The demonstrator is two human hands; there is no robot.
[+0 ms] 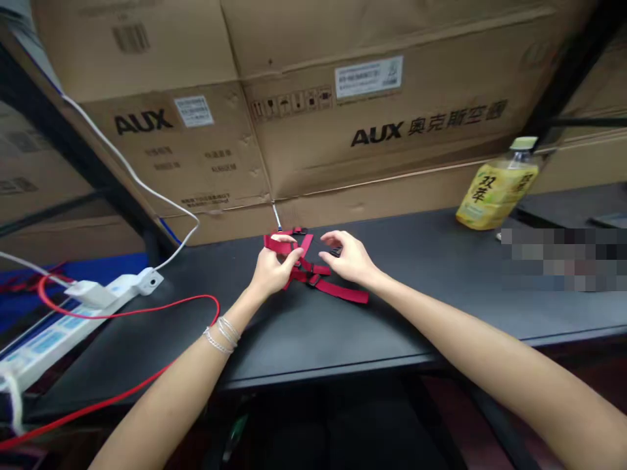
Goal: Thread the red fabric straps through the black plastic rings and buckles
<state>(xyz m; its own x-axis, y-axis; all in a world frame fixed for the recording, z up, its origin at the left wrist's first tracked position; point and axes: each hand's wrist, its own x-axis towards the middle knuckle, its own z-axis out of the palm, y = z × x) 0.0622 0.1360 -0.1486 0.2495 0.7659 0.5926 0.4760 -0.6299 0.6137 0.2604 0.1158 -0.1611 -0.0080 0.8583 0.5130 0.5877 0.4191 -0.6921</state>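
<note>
A pinch is being made by the left hand [272,271] on a red webbing harness [337,291], which is being supported by a black desk [392,326] at the view's centre. The right hand [350,258] is being held half open, fingertips beside a black buckle [336,251]; contact cannot be told. A yellow-labelled bottle [497,189] is being shown at two o'clock, a power strip [63,336] at eight o'clock.

1. Your red strap harness [337,290] lies in a loose, twisted loop on the black desk [392,333], straight ahead of you, toward the far edge.
2. Its black plastic buckles [314,281] sit along the webbing, and one strap end runs out to your near right.
</note>
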